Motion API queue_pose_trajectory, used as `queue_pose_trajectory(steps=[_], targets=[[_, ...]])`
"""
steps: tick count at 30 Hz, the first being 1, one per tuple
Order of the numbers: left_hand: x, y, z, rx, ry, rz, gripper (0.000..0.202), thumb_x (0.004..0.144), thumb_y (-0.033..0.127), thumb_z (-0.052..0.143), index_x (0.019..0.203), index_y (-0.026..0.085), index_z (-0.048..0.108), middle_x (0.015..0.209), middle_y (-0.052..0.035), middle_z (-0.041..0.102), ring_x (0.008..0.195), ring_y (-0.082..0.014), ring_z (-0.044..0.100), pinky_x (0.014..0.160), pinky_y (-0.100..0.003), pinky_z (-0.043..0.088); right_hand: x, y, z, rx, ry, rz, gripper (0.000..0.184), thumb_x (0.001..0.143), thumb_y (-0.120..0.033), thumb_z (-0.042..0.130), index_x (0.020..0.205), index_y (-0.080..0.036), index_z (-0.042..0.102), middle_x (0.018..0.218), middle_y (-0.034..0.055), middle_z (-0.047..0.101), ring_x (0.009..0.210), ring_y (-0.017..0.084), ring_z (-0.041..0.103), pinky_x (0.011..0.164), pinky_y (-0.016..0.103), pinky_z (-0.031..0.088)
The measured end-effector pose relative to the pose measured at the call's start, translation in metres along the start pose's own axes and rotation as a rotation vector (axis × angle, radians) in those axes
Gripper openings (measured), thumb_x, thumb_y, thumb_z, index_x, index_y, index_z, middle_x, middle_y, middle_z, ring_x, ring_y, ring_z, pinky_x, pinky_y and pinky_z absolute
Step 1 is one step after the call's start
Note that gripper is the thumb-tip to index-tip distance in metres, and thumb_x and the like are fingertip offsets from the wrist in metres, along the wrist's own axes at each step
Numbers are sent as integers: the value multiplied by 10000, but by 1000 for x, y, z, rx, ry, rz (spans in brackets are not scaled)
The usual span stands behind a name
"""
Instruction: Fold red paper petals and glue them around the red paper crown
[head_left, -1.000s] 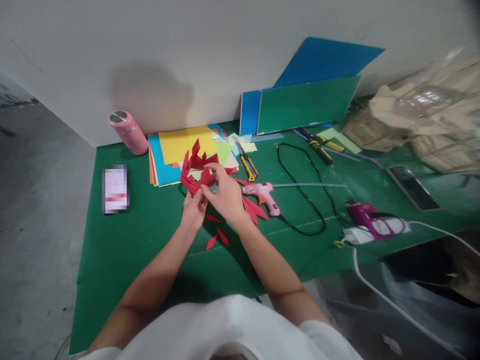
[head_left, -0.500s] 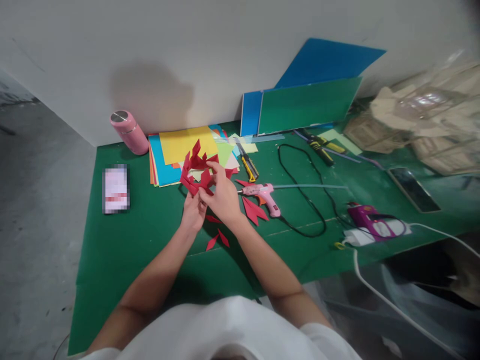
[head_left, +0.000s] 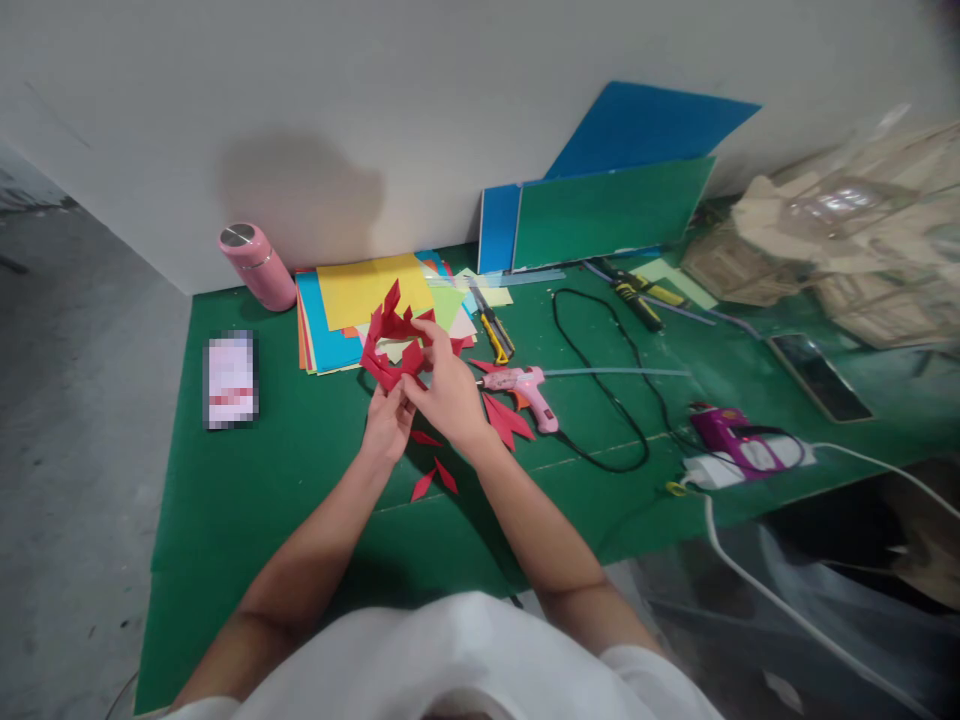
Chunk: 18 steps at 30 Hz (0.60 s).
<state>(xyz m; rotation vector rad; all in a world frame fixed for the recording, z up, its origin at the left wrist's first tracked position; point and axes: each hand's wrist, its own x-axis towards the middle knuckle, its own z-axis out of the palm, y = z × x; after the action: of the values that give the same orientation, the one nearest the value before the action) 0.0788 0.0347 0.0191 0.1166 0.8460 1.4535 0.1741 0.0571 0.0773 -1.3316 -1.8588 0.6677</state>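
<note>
While the left hand (head_left: 387,428) and right hand (head_left: 451,395) pinched a seemingly part-built red folded-paper ring (head_left: 411,357), red paper diamonds (head_left: 447,476) lay unattached.

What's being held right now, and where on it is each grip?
A red paper ring: the left grip holds its near lower edge; the right grip has its near right side between thumb and fingers.

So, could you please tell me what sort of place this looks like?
Probably a craft workshop: a glue gun and coloured paper lie on the green table, and the left hand and right hand hold a folded red paper shape.
</note>
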Motion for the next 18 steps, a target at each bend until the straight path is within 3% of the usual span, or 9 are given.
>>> queue_pose_trajectory(steps=[8,15,18], targets=[[2,-1,-3,27,10,-4,222,784,150,707,989,218,652,947,10,731,874,-107,678,801,-202,494,-1,-2,-1,39,-5,3,651,749,-160,532,1364,-227,333,937,45,673,808,203,657,729,353,521],[1,-1,-1,19,4,-33,196,769,125,710,944,199,661,892,15,730,791,-94,674,756,-193,494,-2,-1,0,42,20,38,563,746,-137,528,1281,-205,369,878,41,674,769,202,662,687,344,513],[1,-1,-1,6,0,-30,209,775,114,702,959,202,660,882,24,729,773,-81,671,748,-181,491,-3,-2,-1,61,36,19,609,739,-142,555,1311,-207,354,937,57,678,826,209,669,714,349,520]])
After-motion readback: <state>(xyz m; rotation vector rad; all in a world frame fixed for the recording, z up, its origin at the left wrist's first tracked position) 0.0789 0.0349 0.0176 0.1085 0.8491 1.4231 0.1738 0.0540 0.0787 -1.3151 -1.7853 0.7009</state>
